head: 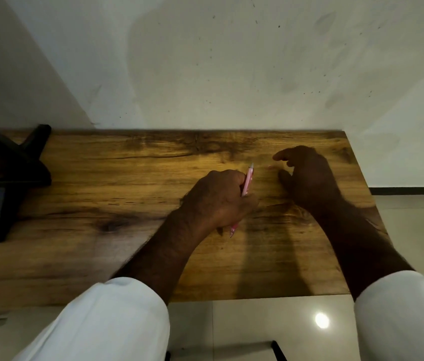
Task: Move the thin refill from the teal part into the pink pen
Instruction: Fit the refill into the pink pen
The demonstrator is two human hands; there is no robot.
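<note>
My left hand [218,199] is closed in a fist around the pink pen [247,182], near the middle of the wooden table [101,178]. The pen stands tilted: its top sticks out above my fingers and its tip shows below my palm. My right hand [307,175] hovers just to the right, fingers curled and apart, holding nothing that I can see. A small pinkish piece [271,167] lies on the table between my right thumb and forefinger. No teal part or thin refill shows in view.
A black stand [15,175] with angled legs sits on the table's left end. A stained white wall runs right behind the table. The table's right edge is just beyond my right hand, with pale floor tiles [257,321] below the near edge.
</note>
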